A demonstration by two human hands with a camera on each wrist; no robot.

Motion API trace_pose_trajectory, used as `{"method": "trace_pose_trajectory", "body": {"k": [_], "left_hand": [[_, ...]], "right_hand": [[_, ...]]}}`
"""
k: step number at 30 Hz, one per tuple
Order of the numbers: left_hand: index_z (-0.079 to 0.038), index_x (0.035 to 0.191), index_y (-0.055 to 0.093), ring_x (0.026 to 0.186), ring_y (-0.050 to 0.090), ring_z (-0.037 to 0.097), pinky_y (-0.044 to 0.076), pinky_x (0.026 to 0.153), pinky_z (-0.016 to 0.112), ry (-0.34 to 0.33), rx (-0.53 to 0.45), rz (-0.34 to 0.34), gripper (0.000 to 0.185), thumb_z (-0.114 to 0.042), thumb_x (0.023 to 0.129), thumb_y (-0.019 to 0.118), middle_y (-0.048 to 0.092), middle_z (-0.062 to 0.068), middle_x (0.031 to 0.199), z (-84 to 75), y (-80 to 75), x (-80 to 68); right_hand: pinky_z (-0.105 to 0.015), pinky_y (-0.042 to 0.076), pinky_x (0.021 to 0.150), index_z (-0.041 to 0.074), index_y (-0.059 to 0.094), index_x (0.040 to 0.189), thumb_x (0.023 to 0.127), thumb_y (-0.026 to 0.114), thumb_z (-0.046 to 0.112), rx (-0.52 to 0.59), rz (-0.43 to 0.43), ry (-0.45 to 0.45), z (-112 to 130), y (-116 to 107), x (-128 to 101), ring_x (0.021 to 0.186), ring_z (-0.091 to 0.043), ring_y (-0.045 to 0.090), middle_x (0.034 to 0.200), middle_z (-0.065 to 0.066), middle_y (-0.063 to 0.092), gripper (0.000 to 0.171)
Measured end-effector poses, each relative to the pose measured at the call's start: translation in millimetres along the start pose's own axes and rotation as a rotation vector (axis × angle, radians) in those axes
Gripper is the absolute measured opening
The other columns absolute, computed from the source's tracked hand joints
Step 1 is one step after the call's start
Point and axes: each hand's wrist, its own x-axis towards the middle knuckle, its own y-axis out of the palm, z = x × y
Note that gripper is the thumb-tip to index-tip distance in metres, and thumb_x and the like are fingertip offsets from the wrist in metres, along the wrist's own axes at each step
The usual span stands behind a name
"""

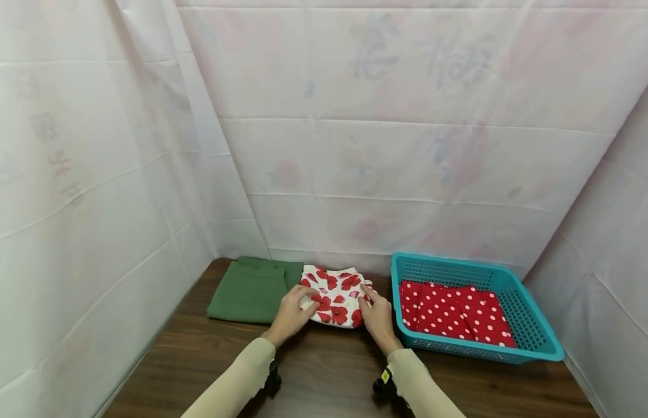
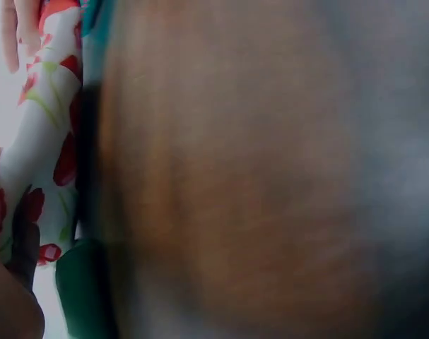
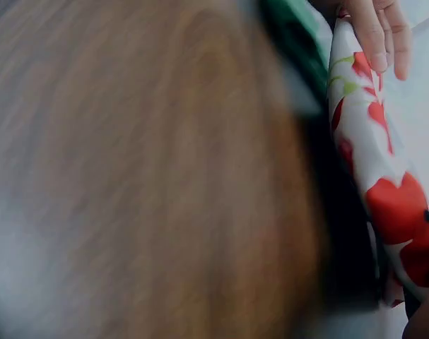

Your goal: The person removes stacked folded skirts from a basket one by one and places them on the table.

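Two pale cream sleeves (image 1: 232, 380) reach up from the bottom of the head view, each with a small black device (image 1: 272, 380) at the wrist, and the forearms slant inward over a dark brown, wood-grained desk (image 1: 324, 360). The left hand (image 1: 290, 314) and right hand (image 1: 378, 316) rest on opposite sides of a folded flowered cloth (image 1: 336, 290), white with red blooms, lying near the far edge of the desk. On each hand the fingers (image 3: 370, 39) are extended and loosely bent, thumb and forefinger apart, touching the cloth and covering parts of its side edges.

To the left, right up against the flowered cloth, lies a folded green cloth (image 1: 248, 296), its near right corner close to the left hand. To the right, just beside the right hand, stands a turquoise basket (image 1: 522, 313) with mesh walls, holding a red dotted cloth (image 1: 454, 310). White sheets (image 1: 407, 174) (faint pink patches and writing show on them) hang behind and at both sides.

Both wrist views are turned sideways and mostly filled by blurred brown desk. They show what the head view does not: the near side of the flowered cloth as a thick, rounded fold with thin green stems, and the opposite hand's fingers seen low, from across the cloth
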Motion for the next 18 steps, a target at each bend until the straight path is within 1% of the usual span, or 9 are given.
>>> {"method": "trace_pose_trajectory", "body": {"k": [2,4,7,9,11,14,15,18], "left_hand": [[-0.006,0.111,0.075,0.1,0.065,0.022,0.056,0.087,0.044,-0.03,0.018,0.053,0.019,-0.008,0.091,0.077,0.066,0.01,0.11,-0.9,2.9,-3.4],[-0.007,0.113,0.074,0.103,0.065,0.024,0.055,0.09,0.046,-0.069,0.028,0.098,0.021,-0.008,0.091,0.076,0.065,0.01,0.113,-2.5,5.7,-5.9],[-0.009,0.116,0.073,0.109,0.062,0.027,0.053,0.094,0.049,-0.128,0.051,0.166,0.026,-0.011,0.091,0.076,0.062,0.01,0.118,-6.1,9.0,-7.1],[-0.008,0.118,0.072,0.11,0.06,0.03,0.052,0.093,0.05,-0.151,0.067,0.202,0.029,-0.011,0.09,0.077,0.061,0.012,0.12,-8.7,10.2,-5.6],[-0.007,0.119,0.071,0.107,0.059,0.031,0.051,0.089,0.05,-0.172,0.074,0.234,0.032,-0.011,0.089,0.078,0.06,0.014,0.121,-11.0,10.1,-3.9],[-0.005,0.121,0.07,0.102,0.058,0.029,0.05,0.084,0.047,-0.194,0.082,0.278,0.035,-0.009,0.088,0.078,0.06,0.016,0.121,-12.6,10.4,-1.2],[-0.004,0.122,0.069,0.102,0.057,0.029,0.05,0.084,0.046,-0.2,0.083,0.292,0.036,-0.009,0.088,0.078,0.059,0.016,0.122,-12.7,10.9,0.0],[-0.004,0.125,0.068,0.105,0.058,0.028,0.052,0.087,0.047,-0.197,0.086,0.334,0.038,-0.009,0.088,0.079,0.059,0.016,0.125,-13.5,14.1,4.3]], "right_hand": [[-0.05,0.051,0.104,0.003,0.07,0.132,0.095,0.071,0.005,0.01,0.036,0.026,-4.9,-0.8,-1.5,0.127,-0.031,0.064,0.133,-0.017,0.068,0.037],[-0.052,0.048,0.107,-0.001,0.066,0.136,0.096,0.069,0.002,0.022,0.061,0.051,-9.4,-2.9,-3.2,0.131,-0.033,0.06,0.137,-0.02,0.065,0.04],[-0.055,0.045,0.109,-0.009,0.058,0.14,0.096,0.065,-0.002,0.026,0.087,0.047,-14.9,-6.6,-5.8,0.135,-0.039,0.056,0.141,-0.027,0.06,0.045],[-0.057,0.043,0.111,-0.013,0.053,0.142,0.096,0.063,-0.005,0.017,0.111,0.026,-16.7,-9.4,-5.8,0.137,-0.043,0.053,0.143,-0.03,0.057,0.048],[-0.059,0.043,0.111,-0.014,0.052,0.141,0.094,0.062,-0.008,0.007,0.13,0.004,-17.9,-11.7,-6.5,0.134,-0.047,0.052,0.14,-0.033,0.057,0.048],[-0.06,0.045,0.106,-0.014,0.058,0.133,0.091,0.061,-0.012,-0.005,0.156,-0.025,-19.5,-14.8,-8.3,0.124,-0.046,0.055,0.129,-0.033,0.059,0.042],[-0.06,0.046,0.104,-0.015,0.06,0.129,0.091,0.06,-0.013,-0.008,0.16,-0.037,-20.2,-15.8,-9.1,0.12,-0.047,0.055,0.125,-0.033,0.06,0.039],[-0.062,0.045,0.104,-0.016,0.063,0.123,0.091,0.056,-0.016,-0.019,0.169,-0.052,-22.0,-19.0,-10.4,0.122,-0.05,0.055,0.122,-0.034,0.062,0.032]]}}
